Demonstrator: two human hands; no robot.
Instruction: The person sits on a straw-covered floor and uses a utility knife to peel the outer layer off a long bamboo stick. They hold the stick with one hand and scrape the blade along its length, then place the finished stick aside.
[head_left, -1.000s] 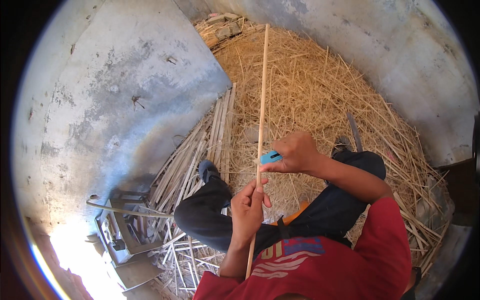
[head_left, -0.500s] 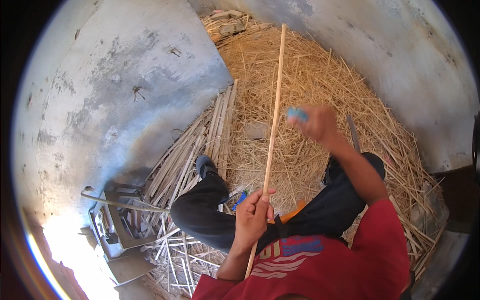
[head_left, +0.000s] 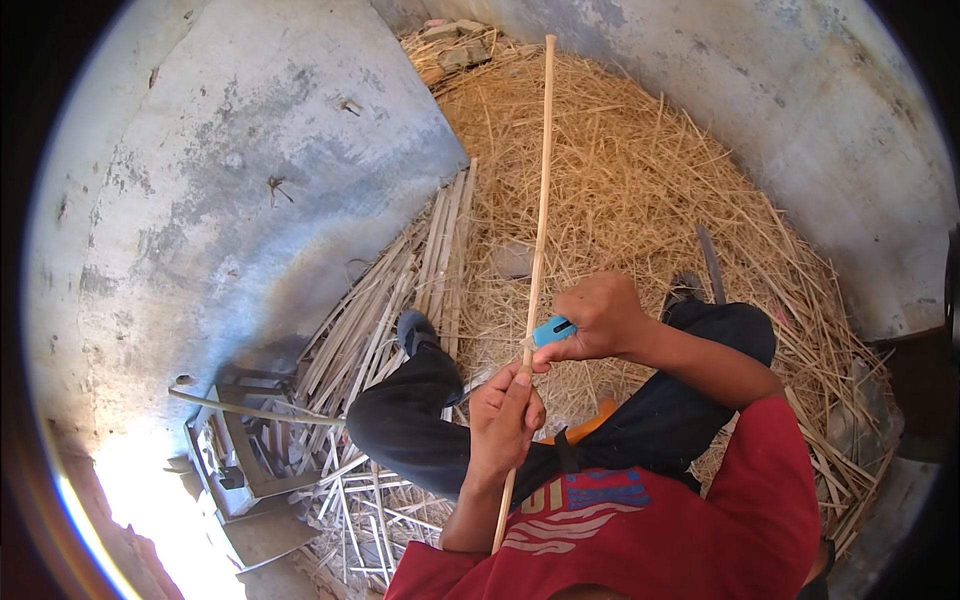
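Observation:
A long, pale strip that looks like split bamboo [head_left: 543, 200] runs from beside my waist up toward the far wall. My left hand [head_left: 503, 420] is closed round its lower part, thumb lying along it. Just above that grip, my right hand [head_left: 598, 318] holds a blue-handled utility knife [head_left: 553, 331]. The knife's front end is against the strip or very close to it; its blade is too small to make out. My right fingers are wrapped round the handle, and the thumb reaches toward the strip beside my left fingers.
Shavings [head_left: 630, 180] cover the floor between the walls. Several long strips [head_left: 440, 245] lie in a pile at left, near my shoe. A long flat blade [head_left: 711, 263] sticks up beyond my right knee. At lower left stands a box-like frame [head_left: 225, 450]; bricks [head_left: 463, 57] lie far back.
My right hand has come down and toward me, bringing the utility knife from beside the strip's middle to just above my left hand. The strip's far end has shifted slightly left.

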